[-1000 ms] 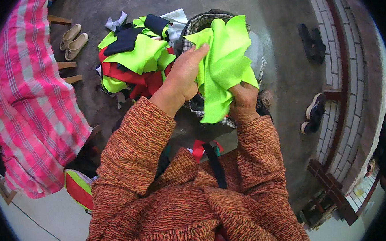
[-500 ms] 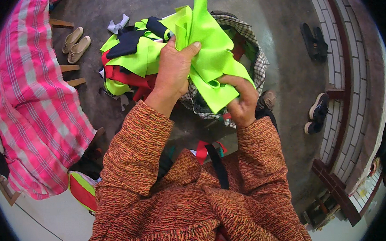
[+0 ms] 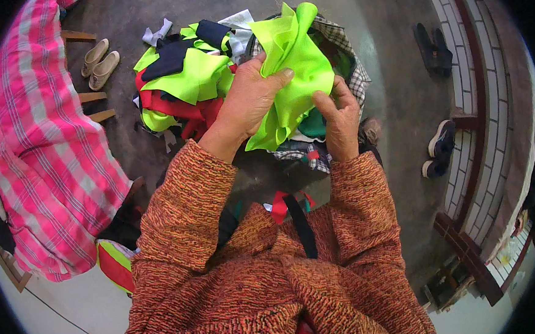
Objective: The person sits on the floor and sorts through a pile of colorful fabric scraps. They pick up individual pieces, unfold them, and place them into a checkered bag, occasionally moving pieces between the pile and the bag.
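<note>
A neon yellow-green cloth piece [image 3: 298, 73] hangs in folds between my hands, its upper end rolled and its lower corner drooping. My left hand [image 3: 246, 100] pinches its left side, thumb lying on top. At the cloth's right edge, my right hand [image 3: 342, 118] is closed with thumb and index finger on the fabric. Beneath the cloth is a black-and-white checked fabric bag [image 3: 359, 79], partly hidden, with a dark green scrap [image 3: 313, 125] showing at its near side. Left of it lies a heap of scraps: neon pieces [image 3: 195, 79], dark navy ones [image 3: 168, 58] and red ones [image 3: 178, 108].
Pink plaid cloth [image 3: 51, 137] drapes over furniture with wooden legs [image 3: 95, 97] on the left. Beige shoes [image 3: 101, 64] sit beside it. Black slippers [image 3: 435, 49] and dark sneakers [image 3: 440, 149] stand by the white-brick ledge [image 3: 491, 110] at right. Red scraps [image 3: 279, 207] lie near my lap.
My right hand has moved up along the cloth's right edge, from under its lower fold. The cloth has turned and come slightly nearer, uncovering the dark green scrap and pale pieces behind.
</note>
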Demonstrator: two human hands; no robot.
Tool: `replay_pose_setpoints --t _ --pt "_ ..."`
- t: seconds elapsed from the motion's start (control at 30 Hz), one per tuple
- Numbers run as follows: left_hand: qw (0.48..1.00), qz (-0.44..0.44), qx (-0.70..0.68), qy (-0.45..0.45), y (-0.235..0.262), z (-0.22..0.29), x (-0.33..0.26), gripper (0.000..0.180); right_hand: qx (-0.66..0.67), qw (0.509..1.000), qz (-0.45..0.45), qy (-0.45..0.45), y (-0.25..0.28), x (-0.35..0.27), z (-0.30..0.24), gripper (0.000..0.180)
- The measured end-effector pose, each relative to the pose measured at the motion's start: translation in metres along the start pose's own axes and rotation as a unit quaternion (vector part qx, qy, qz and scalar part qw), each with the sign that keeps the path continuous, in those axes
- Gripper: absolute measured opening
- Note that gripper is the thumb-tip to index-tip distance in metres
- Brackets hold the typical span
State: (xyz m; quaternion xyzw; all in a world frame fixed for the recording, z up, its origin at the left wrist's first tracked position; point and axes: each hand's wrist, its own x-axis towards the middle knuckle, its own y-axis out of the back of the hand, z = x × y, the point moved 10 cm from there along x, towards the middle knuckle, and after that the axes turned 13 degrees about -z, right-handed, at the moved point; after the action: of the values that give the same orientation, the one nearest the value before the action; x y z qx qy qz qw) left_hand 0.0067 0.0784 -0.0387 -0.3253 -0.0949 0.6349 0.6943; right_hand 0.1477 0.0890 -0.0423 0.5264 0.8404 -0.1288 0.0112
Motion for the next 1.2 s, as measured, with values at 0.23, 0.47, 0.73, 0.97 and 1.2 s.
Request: replay_pose_setpoints --t 0.23,0.47,0.73,0.97,1.2 --pt "0.997 -0.006 -0.062 0.056 -0.014 -0.025 -0.002 0.032 -0.4 0.879 0.032 0.256 -0.023 -0.021 -0.078 0.019" --pt "0.953 -0.052 -0.286 0.08 -0.012 -0.038 -0.002 0.024 -0.391 0.849 -0.185 0.305 -0.081 -0.047 -0.074 0.026" --pt "0.984 -0.01 -0.172 0.043 -0.002 -0.019 0.004 0.026 -0.456 0.8 -0.156 0.358 -0.083 -0.052 -0.085 0.026" --pt "0.992 0.057 -0.099 -0.046 0.046 0.037 -0.001 0.027 -0.375 0.865 -0.086 0.322 -0.047 -0.038 -0.087 0.012" --pt "0.962 0.189 -0.05 -0.192 0.139 0.107 -0.04 0.028 -0.295 0.915 0.002 0.276 -0.012 -0.028 -0.072 0.008"
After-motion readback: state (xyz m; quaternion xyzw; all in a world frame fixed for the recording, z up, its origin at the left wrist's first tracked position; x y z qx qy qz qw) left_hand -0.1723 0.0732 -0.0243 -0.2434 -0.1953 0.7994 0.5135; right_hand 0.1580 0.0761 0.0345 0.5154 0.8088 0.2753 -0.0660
